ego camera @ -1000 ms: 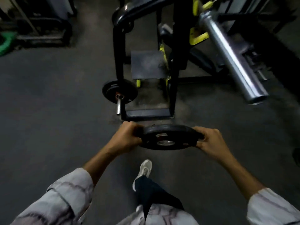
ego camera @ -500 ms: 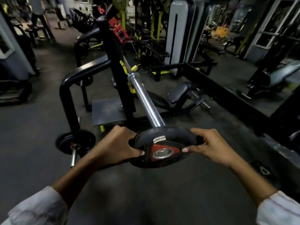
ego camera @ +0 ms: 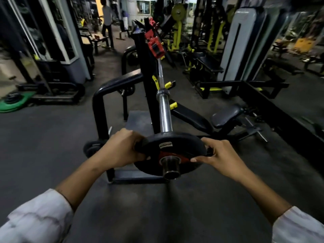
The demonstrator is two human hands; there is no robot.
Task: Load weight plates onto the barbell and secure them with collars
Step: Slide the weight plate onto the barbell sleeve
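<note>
A black weight plate (ego camera: 172, 142) with a red centre ring sits on the near end of the chrome barbell sleeve (ego camera: 164, 113); the sleeve's tip (ego camera: 171, 168) pokes out through the plate's hole towards me. My left hand (ego camera: 121, 149) grips the plate's left rim and my right hand (ego camera: 220, 158) grips its right rim, thumb on the face. The bar runs away from me onto a black rack upright (ego camera: 145, 81). A red collar (ego camera: 155, 44) hangs high on the rack.
A black curved rack frame (ego camera: 100, 106) stands at the left with a small plate (ego camera: 91, 148) on a low peg. A bench seat (ego camera: 226, 116) lies right of the bar. Green plates (ego camera: 12, 106) lie far left. A person (ego camera: 107, 20) stands in the background.
The plate went from flat in front of me, up to the bar's end, and has now slid onto the sleeve so the tip shows through its hole. My view lifted.
</note>
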